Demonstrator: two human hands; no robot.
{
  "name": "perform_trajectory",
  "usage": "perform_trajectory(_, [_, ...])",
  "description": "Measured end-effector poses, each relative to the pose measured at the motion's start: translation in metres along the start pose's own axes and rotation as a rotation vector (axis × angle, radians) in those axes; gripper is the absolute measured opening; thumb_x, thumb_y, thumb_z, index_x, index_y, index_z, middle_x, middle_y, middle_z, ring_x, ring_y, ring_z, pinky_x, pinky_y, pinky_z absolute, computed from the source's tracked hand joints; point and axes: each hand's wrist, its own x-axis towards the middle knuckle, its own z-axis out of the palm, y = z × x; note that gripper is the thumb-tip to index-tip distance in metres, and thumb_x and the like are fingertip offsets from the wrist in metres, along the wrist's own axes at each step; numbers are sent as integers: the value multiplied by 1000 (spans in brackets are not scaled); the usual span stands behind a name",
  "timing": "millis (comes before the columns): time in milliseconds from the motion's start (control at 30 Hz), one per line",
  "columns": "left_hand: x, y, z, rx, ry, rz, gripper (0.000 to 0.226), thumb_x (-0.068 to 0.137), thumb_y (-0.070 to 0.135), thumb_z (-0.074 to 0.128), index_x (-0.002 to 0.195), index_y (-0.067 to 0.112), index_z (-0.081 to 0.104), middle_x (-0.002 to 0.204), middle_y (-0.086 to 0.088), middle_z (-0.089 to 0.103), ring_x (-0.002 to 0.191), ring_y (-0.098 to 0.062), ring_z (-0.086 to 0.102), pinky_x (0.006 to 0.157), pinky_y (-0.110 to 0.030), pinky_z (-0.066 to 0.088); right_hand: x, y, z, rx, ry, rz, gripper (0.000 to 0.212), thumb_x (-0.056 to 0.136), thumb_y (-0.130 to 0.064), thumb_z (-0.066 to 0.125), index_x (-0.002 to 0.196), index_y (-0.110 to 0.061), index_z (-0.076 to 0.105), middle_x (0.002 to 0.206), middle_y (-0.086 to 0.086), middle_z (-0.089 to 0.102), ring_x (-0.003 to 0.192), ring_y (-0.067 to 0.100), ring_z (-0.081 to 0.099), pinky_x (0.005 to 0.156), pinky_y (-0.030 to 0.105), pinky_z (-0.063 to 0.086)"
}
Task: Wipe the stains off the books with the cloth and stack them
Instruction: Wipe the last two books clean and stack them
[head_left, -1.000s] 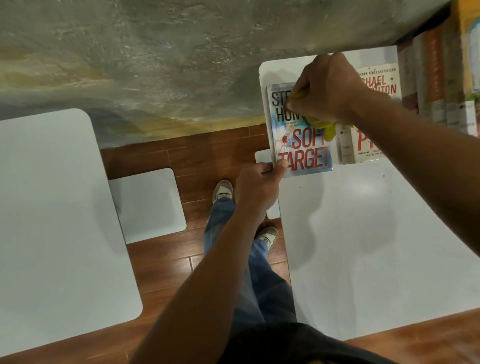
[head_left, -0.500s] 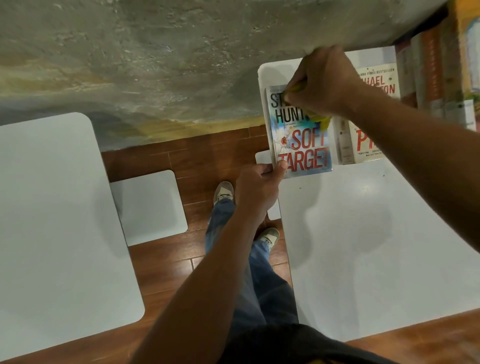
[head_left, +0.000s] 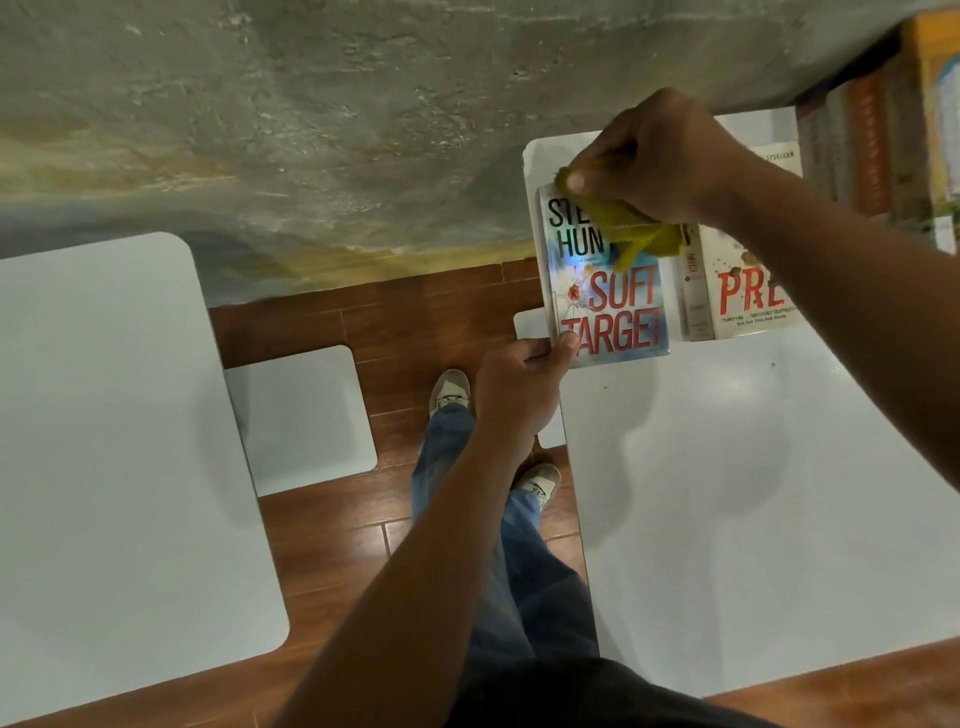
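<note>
A paperback titled Soft Target (head_left: 608, 306) lies flat at the far left corner of the white table (head_left: 753, 493). My left hand (head_left: 519, 384) pinches its near left corner, thumb on the cover. My right hand (head_left: 654, 156) grips a bunched yellow cloth (head_left: 639, 231) and presses it on the top of the cover, hiding part of the author's name. To the right lies a second white paperback (head_left: 737, 296) with red letters and brown stains on its cover, partly under my right forearm.
A row of upright books (head_left: 883, 140) stands at the table's far right by the concrete wall. Another white table (head_left: 114, 467) and a white stool (head_left: 301, 415) are on the left over the wooden floor. My legs and shoes stand between the tables.
My right hand with the cloth has shifted slightly back and forth over the top of the cover. My left hand has kept its pinch on the near corner.
</note>
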Motion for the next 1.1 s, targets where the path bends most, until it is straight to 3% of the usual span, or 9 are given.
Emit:
perform_trajectory(67, [1,-1,1,26,1,16,45,94,52,59,117,15,71,111,3,75,93,-15,71,83,-28,60,-2,1,1,16,-20,-21,35,93,-40,65,121,-19,71,118,2,70,95,13,63,77,20,48])
perform_trajectory(233, [-3,-4,-4,48,-29,87,44,104,46,42,119,12,66,106,1,73,85,-11,70,64,-7,49,-9,8,11,-57,4,-75,52,90,-28,72,136,-9,57,121,11,65,103,19,62,79,22,45])
perform_trajectory(300, [-5,-5,-5,20,-30,86,43,101,48,49,129,17,62,118,3,71,100,-11,70,73,-10,53,-15,11,16,-96,38,-113,54,84,-24,78,133,-9,58,119,12,63,105,23,60,82,25,46])
perform_trajectory(400, [-8,-6,-2,34,4,120,47,96,46,63,136,22,56,127,7,68,90,2,68,69,-7,52,-18,17,25,-91,129,-121,45,82,-28,79,121,-13,64,118,10,63,107,24,58,90,32,49])
perform_trajectory(467, [-9,-8,2,20,78,148,50,93,42,68,137,22,55,129,7,66,93,-3,68,68,-2,49,-17,18,32,-76,208,-129,38,83,-27,78,117,-13,68,116,10,62,107,25,57,91,28,45])
perform_trajectory(567, [-11,-13,9,-2,170,183,46,93,41,70,134,26,56,125,6,68,101,-11,69,75,-12,56,-16,19,40,-83,287,-156,34,84,-19,76,117,-11,71,114,12,60,109,29,55,92,21,38])
perform_trajectory(733, [-9,-19,14,86,239,326,44,94,43,63,129,18,64,119,3,72,100,-13,71,81,-27,61,-10,21,55,-185,298,-352,25,84,-16,66,105,-8,76,104,13,65,96,35,58,88,30,32])
perform_trajectory(967, [-9,-23,14,96,221,340,37,97,36,65,128,15,66,121,1,71,102,-14,70,82,-19,59,-20,22,60,-140,226,-330,32,86,-25,63,112,-11,74,111,12,63,97,38,53,83,20,22])
perform_trajectory(1100, [-10,-25,11,2,138,265,43,99,46,53,130,17,63,121,0,69,103,-17,70,82,-30,61,-34,24,66,-127,199,-310,32,87,-26,61,115,-14,74,111,9,61,101,38,50,85,22,25])
